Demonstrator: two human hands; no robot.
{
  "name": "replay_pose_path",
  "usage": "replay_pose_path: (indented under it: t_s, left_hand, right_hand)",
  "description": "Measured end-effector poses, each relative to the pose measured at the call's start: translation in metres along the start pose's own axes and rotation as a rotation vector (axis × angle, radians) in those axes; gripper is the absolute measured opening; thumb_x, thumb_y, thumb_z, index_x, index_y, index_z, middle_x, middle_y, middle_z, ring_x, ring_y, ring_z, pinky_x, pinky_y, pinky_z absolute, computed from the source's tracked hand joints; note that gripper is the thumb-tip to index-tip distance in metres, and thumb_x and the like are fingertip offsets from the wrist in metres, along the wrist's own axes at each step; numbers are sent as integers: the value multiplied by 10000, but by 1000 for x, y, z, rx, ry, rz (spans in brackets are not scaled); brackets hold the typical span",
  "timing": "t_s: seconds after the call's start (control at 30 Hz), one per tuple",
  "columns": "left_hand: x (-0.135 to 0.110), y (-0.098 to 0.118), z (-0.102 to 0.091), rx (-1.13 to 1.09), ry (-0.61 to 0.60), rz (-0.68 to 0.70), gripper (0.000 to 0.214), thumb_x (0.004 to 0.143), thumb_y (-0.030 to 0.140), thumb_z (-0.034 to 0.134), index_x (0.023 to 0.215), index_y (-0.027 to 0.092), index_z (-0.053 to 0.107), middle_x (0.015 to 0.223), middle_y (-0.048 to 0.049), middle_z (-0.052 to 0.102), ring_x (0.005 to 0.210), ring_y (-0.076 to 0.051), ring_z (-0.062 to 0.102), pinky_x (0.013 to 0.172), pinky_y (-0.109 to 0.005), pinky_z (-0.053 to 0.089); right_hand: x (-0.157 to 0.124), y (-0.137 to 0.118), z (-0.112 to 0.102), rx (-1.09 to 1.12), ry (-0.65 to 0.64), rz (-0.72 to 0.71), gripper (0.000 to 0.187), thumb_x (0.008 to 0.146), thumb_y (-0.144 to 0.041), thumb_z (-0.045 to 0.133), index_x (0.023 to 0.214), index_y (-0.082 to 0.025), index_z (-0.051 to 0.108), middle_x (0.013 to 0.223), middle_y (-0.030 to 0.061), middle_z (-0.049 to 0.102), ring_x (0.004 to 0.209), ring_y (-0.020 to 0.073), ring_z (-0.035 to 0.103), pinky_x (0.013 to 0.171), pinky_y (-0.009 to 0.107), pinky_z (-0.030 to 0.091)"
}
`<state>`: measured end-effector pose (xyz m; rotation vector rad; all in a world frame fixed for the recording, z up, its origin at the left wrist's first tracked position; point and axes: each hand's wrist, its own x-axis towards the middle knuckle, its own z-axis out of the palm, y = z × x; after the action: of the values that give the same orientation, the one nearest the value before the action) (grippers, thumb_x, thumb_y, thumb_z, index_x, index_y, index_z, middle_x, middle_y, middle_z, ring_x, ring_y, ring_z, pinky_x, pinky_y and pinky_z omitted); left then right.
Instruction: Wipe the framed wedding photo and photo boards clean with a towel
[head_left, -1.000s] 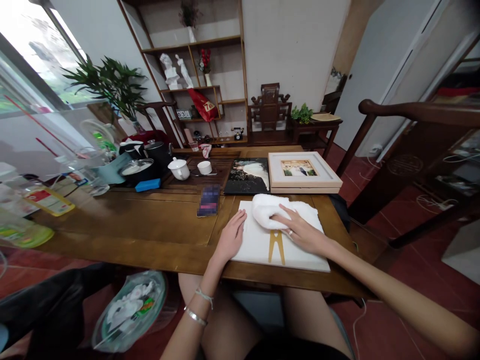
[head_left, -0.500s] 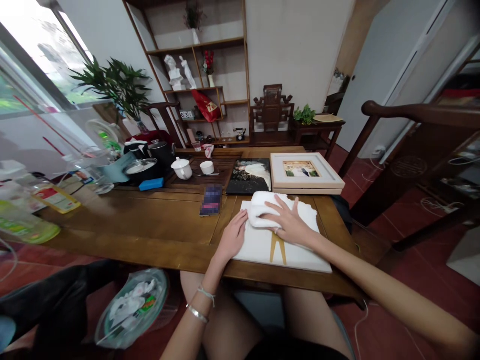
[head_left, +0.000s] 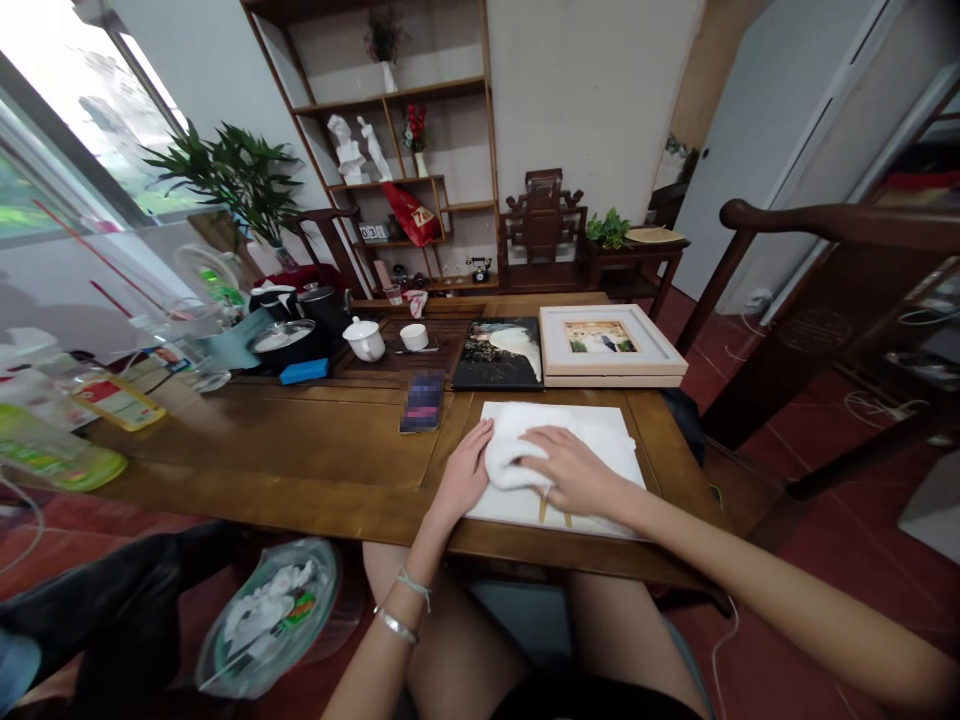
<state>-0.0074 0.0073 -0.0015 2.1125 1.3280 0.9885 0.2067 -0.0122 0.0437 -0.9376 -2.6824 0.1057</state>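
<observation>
A flat white panel (head_left: 600, 428) lies on the wooden table in front of me, with two tan legs of a stand (head_left: 544, 508) showing on its face near the front. My right hand (head_left: 581, 472) grips a folded white cloth (head_left: 511, 462) and presses it onto the panel. Along the panel's left edge rests my left hand (head_left: 466, 468), fingers stretched out and lying flat, its tips close beside the cloth. The upper part of the tan stand is hidden under the right hand and cloth.
Beyond the panel lie a dark picture (head_left: 480, 365) and a light wood picture frame (head_left: 660, 368). A phone (head_left: 422, 402) is to the left. A lidded white cup (head_left: 364, 338), a blue sponge (head_left: 304, 371) and bottles (head_left: 116, 398) stand farther left. A lined bin (head_left: 274, 610) sits below.
My right hand has drawn the white cloth nearer to me and slightly left across the panel, uncovering its far part. My left hand has stayed at the left edge.
</observation>
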Motion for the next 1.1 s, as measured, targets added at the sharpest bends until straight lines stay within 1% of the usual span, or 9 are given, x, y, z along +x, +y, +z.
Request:
replay_pose_path:
  t_s: [0.1, 0.17, 0.33, 0.43, 0.53, 0.67, 0.87, 0.97, 1.1]
  left_hand:
    - [0, 2, 0, 20, 13, 2, 422, 886, 151, 378, 1256, 172, 578, 1400, -91, 509, 1349, -207, 410, 1145, -426, 309]
    - [0, -1, -1, 20, 13, 11, 432, 869, 149, 407, 1270, 175, 566, 1401, -93, 507, 1345, -218, 415, 1140, -434, 315]
    - [-2, -7, -1, -31, -13, 47, 411, 853, 201, 482, 1251, 172, 580, 1413, -102, 492, 1343, -234, 418, 1139, -423, 325]
    - [-2, -6, 0, -29, 12, 3, 397, 895, 206, 405, 1252, 173, 578, 1413, -95, 493, 1336, -211, 429, 1144, -426, 316]
    - [-1, -4, 2, -10, 33, 1, 391, 899, 199, 397, 1239, 174, 588, 1402, -91, 507, 1333, -201, 433, 1143, -418, 318]
    - [0, -2, 1, 31, 40, 9, 384, 892, 168, 393, 1210, 166, 609, 1378, -93, 531, 1318, -203, 450, 1133, -416, 331]
    - [1, -1, -1, 68, 38, 33, 372, 889, 155, 388, 1168, 191, 630, 1301, -80, 592, 1229, -206, 531, 1078, -407, 401]
    - [0, -1, -1, 58, 32, 25, 376, 892, 163, 391, 1189, 189, 620, 1326, -81, 576, 1254, -208, 512, 1091, -414, 387]
    - [-1, -2, 1, 27, 39, -1, 390, 899, 184, 394, 1230, 179, 599, 1377, -81, 534, 1315, -203, 455, 1136, -426, 328]
  right_hand:
    - [20, 17, -1, -30, 10, 67, 364, 727, -142, 582, 1082, -184, 649, 1269, 148, 553, 1238, 326, 414, 1010, 503, 337]
    - [23, 11, 0, -37, -3, 66, 376, 715, -140, 584, 1083, -185, 648, 1323, 147, 524, 1277, 350, 378, 1029, 542, 297]
    - [-12, -40, -1, -2, -101, -60, 391, 740, -197, 583, 1128, -209, 629, 1405, 129, 459, 1330, 360, 310, 1070, 579, 197]
    - [-31, -48, -6, 61, -114, -117, 373, 749, -212, 589, 1120, -215, 630, 1406, 113, 460, 1330, 331, 314, 1085, 529, 204]
    - [-24, -24, -10, 85, -71, 9, 347, 855, -228, 505, 1187, -186, 600, 1317, 161, 527, 1231, 293, 433, 1016, 461, 321]
    - [19, 20, -7, 109, -5, 188, 405, 974, -343, 352, 1300, -170, 520, 1227, 171, 582, 1143, 295, 487, 953, 461, 360]
    - [75, 32, 3, 146, -17, 155, 401, 984, -393, 347, 1275, -204, 548, 1207, 127, 606, 1133, 279, 497, 961, 430, 357]
    - [63, 33, 4, 165, -8, 169, 405, 980, -385, 357, 1318, -225, 512, 1240, 123, 590, 1167, 281, 485, 976, 440, 353]
    - [17, 48, -1, 187, 14, 254, 450, 971, -442, 335, 1369, -268, 453, 1362, 87, 520, 1252, 295, 439, 1023, 476, 333]
